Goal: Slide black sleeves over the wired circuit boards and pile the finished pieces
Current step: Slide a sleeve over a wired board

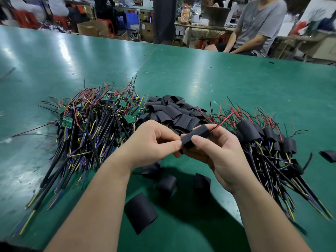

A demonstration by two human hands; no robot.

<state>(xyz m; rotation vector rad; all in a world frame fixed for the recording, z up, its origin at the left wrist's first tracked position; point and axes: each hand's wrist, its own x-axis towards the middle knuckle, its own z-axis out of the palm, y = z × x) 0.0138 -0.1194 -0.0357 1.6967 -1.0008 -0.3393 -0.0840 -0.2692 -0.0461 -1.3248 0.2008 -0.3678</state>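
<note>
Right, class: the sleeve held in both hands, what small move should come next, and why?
Probably lay it on the finished pile to the right. The black sleeve, pinched by the left hand and gripped by the right hand, shows no green board, only a red wire leaving its far end, so it looks fully slid on.

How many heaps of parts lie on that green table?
3: bare wired boards at left, empty black sleeves in the middle, sleeved pieces at right. Stray sleeves lie apart.
</note>
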